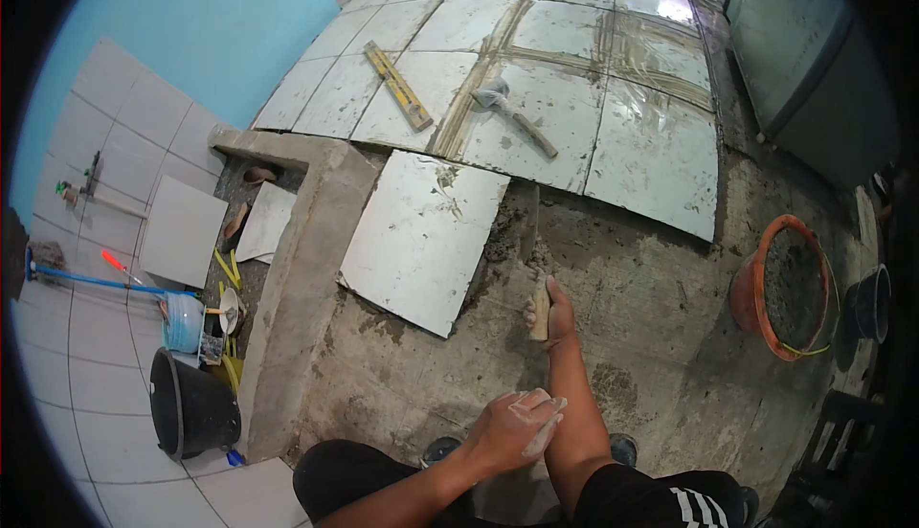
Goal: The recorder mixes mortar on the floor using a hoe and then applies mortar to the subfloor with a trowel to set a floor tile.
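Observation:
My right hand (553,315) is closed round the wooden handle of a trowel (540,310). Its thin blade points away from me over wet mortar (512,226) on the floor. Just left of the blade lies a loose white tile (421,241), set at an angle and smudged with mortar near its far edge. My left hand (517,423) is curled closed beside my right forearm, its fingers smeared with pale mortar; the inside of that hand is hidden. Beyond, on the laid tiles (546,25), rest a yellow spirit level (398,86) and a mallet (515,116) with a pale head.
A concrete curb (297,269) runs along the left. Behind it are a black bucket (191,408), a blue container (182,322) and tile pieces (184,226). To the right stand an orange bucket (766,279) of mortar, a dark bucket (869,303) and a large grey cabinet-like object (795,59).

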The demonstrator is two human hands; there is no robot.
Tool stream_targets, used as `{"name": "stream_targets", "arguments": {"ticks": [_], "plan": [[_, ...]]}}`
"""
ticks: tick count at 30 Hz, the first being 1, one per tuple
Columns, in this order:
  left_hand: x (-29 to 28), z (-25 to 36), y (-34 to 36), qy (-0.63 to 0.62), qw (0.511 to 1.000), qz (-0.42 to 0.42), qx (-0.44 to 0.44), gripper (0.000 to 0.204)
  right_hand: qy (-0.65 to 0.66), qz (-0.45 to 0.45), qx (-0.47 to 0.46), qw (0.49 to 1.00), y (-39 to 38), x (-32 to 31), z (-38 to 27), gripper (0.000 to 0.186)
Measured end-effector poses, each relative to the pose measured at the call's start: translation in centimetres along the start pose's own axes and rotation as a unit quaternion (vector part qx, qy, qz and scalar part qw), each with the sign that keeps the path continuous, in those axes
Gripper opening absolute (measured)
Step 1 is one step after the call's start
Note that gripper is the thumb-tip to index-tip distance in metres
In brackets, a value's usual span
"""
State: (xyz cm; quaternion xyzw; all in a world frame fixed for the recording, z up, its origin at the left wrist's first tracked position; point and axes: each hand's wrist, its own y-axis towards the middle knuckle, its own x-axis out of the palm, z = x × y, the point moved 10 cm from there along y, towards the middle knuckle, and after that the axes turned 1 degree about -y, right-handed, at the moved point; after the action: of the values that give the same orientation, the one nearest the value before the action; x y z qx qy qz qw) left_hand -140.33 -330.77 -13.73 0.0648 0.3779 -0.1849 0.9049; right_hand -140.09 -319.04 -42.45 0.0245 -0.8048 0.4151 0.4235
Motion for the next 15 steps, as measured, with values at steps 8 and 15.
{"name": "stream_targets", "arguments": {"ticks": [8, 15], "plan": [[1.2, -8.5, -3.2, 0.001, 0.989, 0.013, -0.147, 0.021, -0.045, 0.007, -0.046, 0.998, -1.2, -0.8, -1.0, 0.036], [3.0, -27.0, -7.5, -0.101, 0.882, 0.096, -0.451, 0.025, -0.009, 0.028, -0.097, 0.995, -3.1, 0.0, -0.5, 0.036]]}}
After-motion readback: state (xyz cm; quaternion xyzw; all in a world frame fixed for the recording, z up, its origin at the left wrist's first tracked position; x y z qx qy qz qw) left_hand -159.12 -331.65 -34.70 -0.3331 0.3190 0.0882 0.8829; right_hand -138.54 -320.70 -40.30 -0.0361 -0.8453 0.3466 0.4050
